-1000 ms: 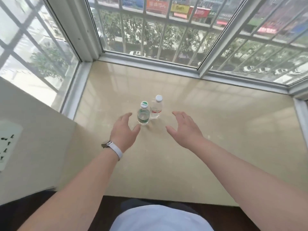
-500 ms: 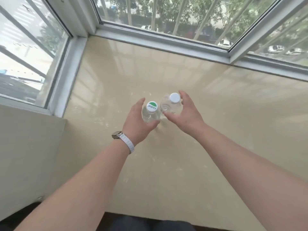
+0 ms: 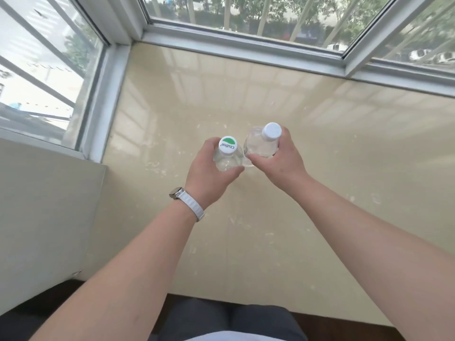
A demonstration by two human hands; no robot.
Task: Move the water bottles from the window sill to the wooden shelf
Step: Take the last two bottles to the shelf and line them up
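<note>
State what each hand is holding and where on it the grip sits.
The left hand grips the green-capped bottle around its upper body, below the cap. The right hand grips the white-capped bottle around its body, below the shoulder.

— Where did the camera sit?
— On the person's head, looking steeply down and forward, close above the window sill [image 3: 320, 193].
— Any second view?
— No, only this one; window frames [image 3: 246, 49] crossed the frame's top and left.
</note>
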